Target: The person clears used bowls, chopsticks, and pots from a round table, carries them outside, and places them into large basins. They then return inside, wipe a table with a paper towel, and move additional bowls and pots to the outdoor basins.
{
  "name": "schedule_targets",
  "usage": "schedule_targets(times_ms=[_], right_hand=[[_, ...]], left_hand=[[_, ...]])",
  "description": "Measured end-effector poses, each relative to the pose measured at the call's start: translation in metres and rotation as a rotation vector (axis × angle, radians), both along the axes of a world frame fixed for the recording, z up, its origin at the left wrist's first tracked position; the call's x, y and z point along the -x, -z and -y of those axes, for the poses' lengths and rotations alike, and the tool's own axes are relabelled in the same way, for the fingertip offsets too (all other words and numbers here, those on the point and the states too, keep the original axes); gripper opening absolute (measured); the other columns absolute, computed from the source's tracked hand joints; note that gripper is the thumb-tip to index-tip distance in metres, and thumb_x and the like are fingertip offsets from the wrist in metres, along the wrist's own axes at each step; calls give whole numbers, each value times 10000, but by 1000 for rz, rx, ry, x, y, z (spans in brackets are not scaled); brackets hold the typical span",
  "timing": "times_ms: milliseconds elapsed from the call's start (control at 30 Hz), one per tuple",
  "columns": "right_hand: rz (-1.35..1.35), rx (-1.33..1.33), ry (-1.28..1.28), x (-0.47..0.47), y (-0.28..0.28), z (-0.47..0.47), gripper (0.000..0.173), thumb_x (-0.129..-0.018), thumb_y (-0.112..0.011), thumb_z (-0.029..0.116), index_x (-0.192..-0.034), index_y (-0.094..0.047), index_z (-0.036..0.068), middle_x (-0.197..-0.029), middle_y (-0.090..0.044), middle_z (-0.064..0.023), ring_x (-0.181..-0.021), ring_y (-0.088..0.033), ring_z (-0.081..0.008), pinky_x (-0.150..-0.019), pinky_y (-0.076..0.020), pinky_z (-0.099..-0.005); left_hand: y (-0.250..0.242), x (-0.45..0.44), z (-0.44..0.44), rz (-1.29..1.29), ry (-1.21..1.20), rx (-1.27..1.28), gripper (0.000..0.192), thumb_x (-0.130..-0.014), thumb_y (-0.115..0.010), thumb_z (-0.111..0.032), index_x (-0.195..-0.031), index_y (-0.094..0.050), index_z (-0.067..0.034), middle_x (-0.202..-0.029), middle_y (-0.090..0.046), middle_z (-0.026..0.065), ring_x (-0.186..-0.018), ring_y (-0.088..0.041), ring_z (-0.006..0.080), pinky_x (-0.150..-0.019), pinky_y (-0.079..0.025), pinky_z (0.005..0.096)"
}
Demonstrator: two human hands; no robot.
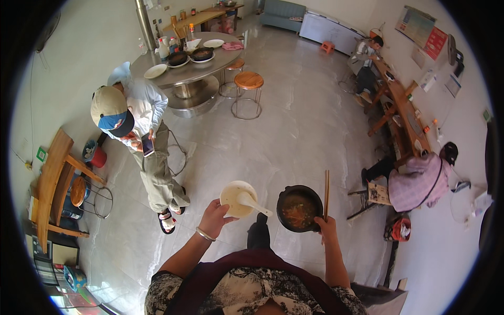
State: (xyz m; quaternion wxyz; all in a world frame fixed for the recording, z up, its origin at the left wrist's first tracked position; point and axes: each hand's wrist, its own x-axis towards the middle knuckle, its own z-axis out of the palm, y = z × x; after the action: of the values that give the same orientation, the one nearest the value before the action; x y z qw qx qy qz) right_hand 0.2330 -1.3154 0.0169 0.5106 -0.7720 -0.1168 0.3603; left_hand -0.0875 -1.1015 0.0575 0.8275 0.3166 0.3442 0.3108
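My left hand [215, 217] grips a white bowl [228, 189] by its rim, thumb on the edge. A white soup spoon [256, 204] rests in the bowl, its handle sticking out over the rim to the right. In my right hand [327, 228] are a black stone-like pot [280, 208], held at its right edge, and a pair of wooden chopsticks [327, 189] pointing away from me. Reddish food and broth cover the pot's bottom. Bowl and pot are apart, both over the tiled floor.
A person with a phone [147, 145] sits at the left, near a round metal table [157, 80] bearing plates, black pots and bottles. Wooden stools [249, 80] stand beside it. Two people sit along a wooden wall counter [409, 114] at the right. A bin [401, 229] is low right.
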Motion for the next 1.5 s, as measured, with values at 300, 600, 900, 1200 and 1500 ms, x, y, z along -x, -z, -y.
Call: schedule_targets(times_ms=[300,600,900,1200,1500], right_hand=[[60,-21,-229,-129,-21,-233,188,-713,-662,190,-686,-566,31,-551,-485,5,-432,-403,-76,-388,-306,-248],[88,-105,-449,-183,-51,-505,206,-733,-649,196,-716,-579,3,-593,-533,-17,-469,-462,-89,-420,-362,-250],[63,-80,-566,-182,-54,-738,190,-731,-641,190,-720,-567,16,-578,-540,-30,-458,-488,-102,-404,-354,-243],[254,-172,-768,-193,-53,-962,235,-706,-648,183,-731,-617,-49,-609,-586,-82,-481,-547,-148,-436,-441,-274],[472,-121,-1064,-199,-82,-1188,281,-684,-654,208,-701,-594,-66,-589,-588,-104,-454,-563,-171,-414,-454,-290]], left_hand=[[2,-99,-159,90,-179,7,464,-819,-591,-179,-1176,-371,20,-1088,-520,124,-1009,-548,246,-818,-505,463],[7,-121,-315,65,-384,-18,322,-832,-595,-237,-1078,-470,-72,-1075,-555,75,-1002,-553,214,-809,-488,423],[9,-122,-507,26,-465,-34,365,-831,-583,-228,-1122,-435,-63,-1119,-535,81,-1016,-539,219,-776,-490,392],[5,-124,-629,6,-567,-8,418,-822,-591,-222,-1164,-421,-50,-1108,-539,75,-1003,-547,197,-779,-497,405],[23,-157,-694,0,-830,38,403,-832,-577,-219,-1163,-418,-53,-1132,-529,83,-1028,-545,216,-786,-507,409]])
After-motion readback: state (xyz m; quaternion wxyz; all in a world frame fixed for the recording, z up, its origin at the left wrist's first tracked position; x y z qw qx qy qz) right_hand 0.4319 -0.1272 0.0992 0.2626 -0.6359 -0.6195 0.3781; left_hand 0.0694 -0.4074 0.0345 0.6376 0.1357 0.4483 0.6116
